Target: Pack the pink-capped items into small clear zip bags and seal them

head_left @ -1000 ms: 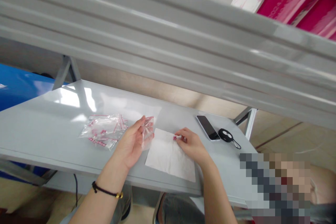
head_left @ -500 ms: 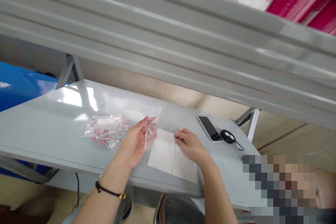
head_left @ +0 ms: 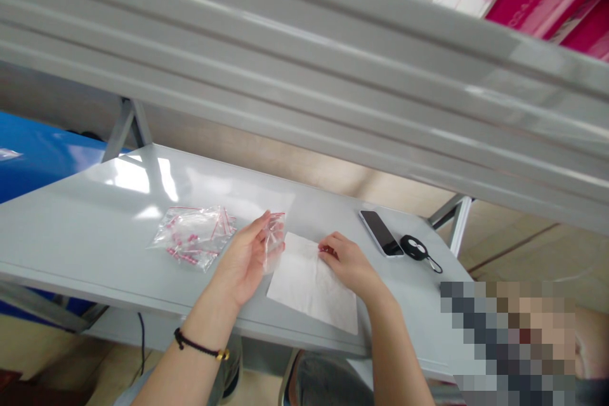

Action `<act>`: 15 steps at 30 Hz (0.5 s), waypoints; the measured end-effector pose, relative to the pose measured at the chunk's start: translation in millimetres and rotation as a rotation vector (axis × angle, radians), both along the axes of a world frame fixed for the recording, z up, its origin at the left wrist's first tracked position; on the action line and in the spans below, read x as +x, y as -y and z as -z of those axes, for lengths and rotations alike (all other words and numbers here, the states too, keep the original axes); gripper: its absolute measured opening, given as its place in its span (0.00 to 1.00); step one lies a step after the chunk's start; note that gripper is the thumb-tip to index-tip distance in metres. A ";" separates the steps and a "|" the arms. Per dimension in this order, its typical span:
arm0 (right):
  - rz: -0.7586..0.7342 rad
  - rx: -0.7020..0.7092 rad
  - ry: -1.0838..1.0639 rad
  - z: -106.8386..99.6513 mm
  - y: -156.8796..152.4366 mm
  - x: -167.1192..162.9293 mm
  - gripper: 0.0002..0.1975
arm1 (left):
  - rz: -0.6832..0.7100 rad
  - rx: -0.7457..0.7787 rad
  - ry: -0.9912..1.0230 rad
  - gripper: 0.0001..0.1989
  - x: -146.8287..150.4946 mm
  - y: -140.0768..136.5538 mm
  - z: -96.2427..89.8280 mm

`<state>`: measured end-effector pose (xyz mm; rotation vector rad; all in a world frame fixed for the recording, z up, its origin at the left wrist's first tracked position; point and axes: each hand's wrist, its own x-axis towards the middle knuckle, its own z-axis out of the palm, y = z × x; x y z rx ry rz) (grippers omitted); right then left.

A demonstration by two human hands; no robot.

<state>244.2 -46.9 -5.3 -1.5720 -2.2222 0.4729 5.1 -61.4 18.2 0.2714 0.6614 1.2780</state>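
My left hand [head_left: 247, 260] holds a small clear zip-lock bag [head_left: 275, 238] with a red line along its top, thumb on the near side and fingers behind it. Over the upper part of a white paper sheet [head_left: 311, 292], my right hand [head_left: 346, 264] has its fingers curled together. Something small and dark red shows at those fingertips, too little of it to name. To the left of my left hand lies a loose pile of clear zip-lock bags [head_left: 195, 235] with red edges; some small pinkish-red pieces show among them.
A phone [head_left: 380, 233] and a round black case with a carabiner [head_left: 415, 248] lie right of the paper on the grey table [head_left: 95, 228]. A grey metal shelf beam [head_left: 285, 70] crosses above. A blurred-out person sits at the right edge.
My right hand's fingertips have shifted slightly, and more of the small dark red thing shows between them. My left hand and the bag stay almost where they were.
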 end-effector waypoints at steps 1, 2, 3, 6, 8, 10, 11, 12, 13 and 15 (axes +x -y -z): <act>-0.005 -0.003 0.001 -0.6 -0.3 -0.2 0.07 | -0.001 -0.003 0.001 0.09 0.1 -0.3 0.1; -0.008 -0.006 0.002 -1.1 -0.6 -0.4 0.07 | -0.002 -0.004 0.001 0.08 0.3 -0.5 0.1; -0.011 -0.010 0.002 -1.5 -1.1 -0.3 0.07 | -0.003 -0.003 0.001 0.08 0.3 -0.8 0.2; -0.019 -0.019 0.001 -1.6 -2.6 0.5 0.06 | -0.007 0.004 0.003 0.07 0.4 -1.3 0.2; -0.021 -0.025 -0.001 -1.2 -3.5 1.3 0.06 | -0.009 0.003 0.003 0.07 0.5 -1.4 0.0; -0.017 -0.030 -0.003 -0.7 -4.2 1.9 0.07 | -0.015 -0.002 0.002 0.07 0.7 -1.3 -0.3; -0.014 -0.032 -0.003 -0.4 -4.5 2.1 0.07 | -0.018 -0.004 0.003 0.07 0.8 -1.2 -0.5; -0.012 -0.033 -0.004 -0.3 -4.7 2.3 0.07 | -0.020 -0.005 0.005 0.07 0.9 -1.1 -0.7; -0.010 -0.034 -0.004 -0.1 -4.9 2.4 0.06 | -0.023 -0.008 0.004 0.07 1.0 -0.9 -0.9; -0.008 -0.033 -0.003 -0.1 -5.0 2.5 0.06 | -0.027 -0.012 0.000 0.07 1.1 -0.2 -1.3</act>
